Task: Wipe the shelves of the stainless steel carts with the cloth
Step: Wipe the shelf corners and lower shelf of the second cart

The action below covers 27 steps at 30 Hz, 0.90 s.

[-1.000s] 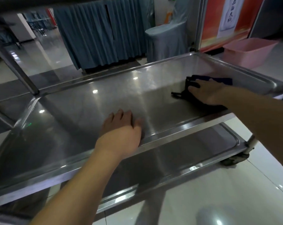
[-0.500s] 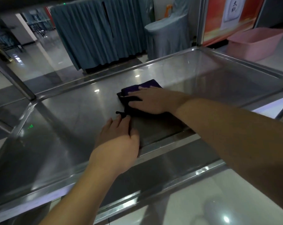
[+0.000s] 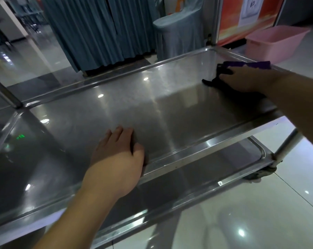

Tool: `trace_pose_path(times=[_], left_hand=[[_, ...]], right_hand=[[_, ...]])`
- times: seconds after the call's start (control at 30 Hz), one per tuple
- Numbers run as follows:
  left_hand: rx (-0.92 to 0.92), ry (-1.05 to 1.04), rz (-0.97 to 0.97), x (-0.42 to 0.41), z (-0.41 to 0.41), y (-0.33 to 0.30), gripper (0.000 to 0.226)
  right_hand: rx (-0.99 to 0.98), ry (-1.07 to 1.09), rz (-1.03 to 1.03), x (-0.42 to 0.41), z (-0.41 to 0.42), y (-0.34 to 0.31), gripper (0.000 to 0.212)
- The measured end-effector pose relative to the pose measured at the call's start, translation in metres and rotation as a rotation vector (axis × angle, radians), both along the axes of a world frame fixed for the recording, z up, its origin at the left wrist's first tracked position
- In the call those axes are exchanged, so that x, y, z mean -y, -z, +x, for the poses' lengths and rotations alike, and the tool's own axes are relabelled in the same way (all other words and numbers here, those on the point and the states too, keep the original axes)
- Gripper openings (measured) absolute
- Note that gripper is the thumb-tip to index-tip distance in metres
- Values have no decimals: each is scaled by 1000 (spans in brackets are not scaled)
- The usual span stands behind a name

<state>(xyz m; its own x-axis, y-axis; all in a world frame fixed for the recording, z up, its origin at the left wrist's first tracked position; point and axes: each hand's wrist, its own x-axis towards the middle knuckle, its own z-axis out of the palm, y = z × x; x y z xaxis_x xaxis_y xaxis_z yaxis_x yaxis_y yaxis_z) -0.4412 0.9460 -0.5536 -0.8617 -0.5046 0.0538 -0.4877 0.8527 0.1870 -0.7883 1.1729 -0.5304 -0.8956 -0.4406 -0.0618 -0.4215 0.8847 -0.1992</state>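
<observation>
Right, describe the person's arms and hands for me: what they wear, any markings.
Both forearms are bare as far as the view shows: no sleeve or cuff enters the frame. The left hand and the right hand wear no gloves. No watch, bracelet or ring can be seen on either wrist or on the fingers that show, and there are no visible markings. The upper arms lie outside the picture.

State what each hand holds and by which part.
The right hand presses flat on top of the dark cloth, no closed grip. The left hand holds nothing; it rests flat on the shelf near its front rim.
</observation>
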Motion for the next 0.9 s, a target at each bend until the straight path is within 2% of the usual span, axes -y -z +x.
trace_pose_path(times=[0.13,0.2,0.27,0.33,0.43,0.53,0.63,0.73,0.8,0.83,0.9], left_hand=[[9,2,-1,-2,0,-3,71],[13,4,-12,-2,0,-2,69],[20,0,-11,-1,1,0,61],[19,-5,19,0,3,-1,61],[-6,48,-6,-2,3,-4,57],[-17,50,21,1,3,-2,70],[9,30,29,5,2,2,68],[22,24,31,6,1,1,64],[30,37,29,7,0,1,69],[35,48,26,8,0,1,73],[37,55,32,7,-2,0,77]], right_hand=[[97,-144,-32,6,77,0,58],[123,-322,-29,10,128,3,67],[82,-506,-59,13,171,7,71],[49,-543,-88,14,195,8,70],[46,-486,-82,11,190,6,71],[93,-382,-49,-8,157,2,73],[39,-116,-13,-43,99,2,66],[7,201,61,-77,40,0,83],[-20,276,86,-82,15,1,100],[-38,281,73,-79,6,1,101],[-61,227,46,-64,-8,3,80]])
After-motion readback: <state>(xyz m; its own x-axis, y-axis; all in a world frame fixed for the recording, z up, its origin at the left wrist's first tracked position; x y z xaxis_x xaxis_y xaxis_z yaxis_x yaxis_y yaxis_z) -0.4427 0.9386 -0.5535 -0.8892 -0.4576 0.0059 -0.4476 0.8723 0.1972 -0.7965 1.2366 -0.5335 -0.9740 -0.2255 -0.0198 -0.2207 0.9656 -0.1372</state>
